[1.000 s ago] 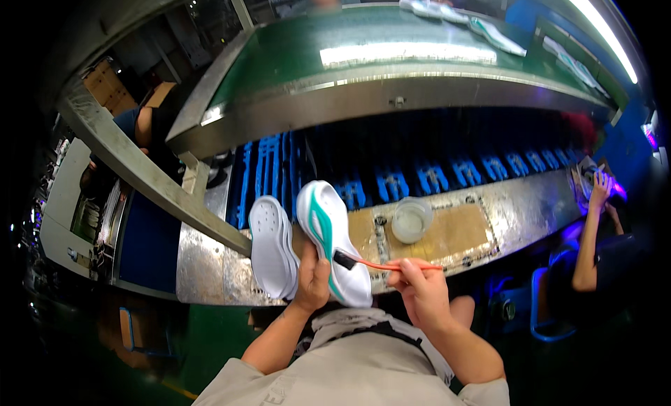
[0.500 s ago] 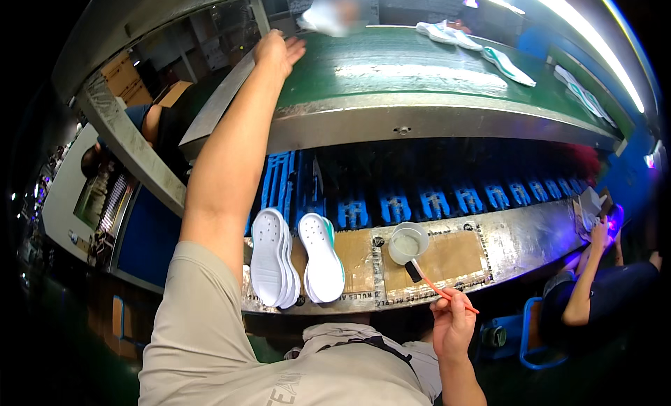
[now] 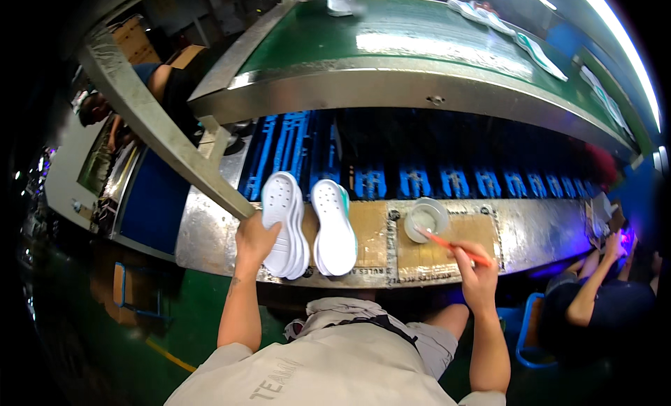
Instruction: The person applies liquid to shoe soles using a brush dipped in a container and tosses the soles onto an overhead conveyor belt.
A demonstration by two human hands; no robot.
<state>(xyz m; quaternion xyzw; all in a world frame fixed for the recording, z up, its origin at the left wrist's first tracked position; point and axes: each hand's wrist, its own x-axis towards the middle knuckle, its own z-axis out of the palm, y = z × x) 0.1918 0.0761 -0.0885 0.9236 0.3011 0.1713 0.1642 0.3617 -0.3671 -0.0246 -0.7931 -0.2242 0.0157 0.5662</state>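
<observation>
My left hand is at the left edge of a stack of white shoe soles, thumb over the top sole and the other fingers out of sight beneath it; it grips that sole. To the right of this stack lies a second, white stack with a green edge, its top shoe sole showing small holes at the toe end. My right hand is closed around an orange-handled brush. The brush's head dips into a whitish plastic cup, where its bristles cannot be made out.
Brown cardboard is taped onto the metal bench. Beyond it, a green conveyor belt carries several soles behind a metal rail. Blue fixtures line the space under the belt. Another person sits at the right.
My left hand has come back from the belt to the left sole stack. My right hand has put the brush head into the cup. A pale item on the belt has shifted.
</observation>
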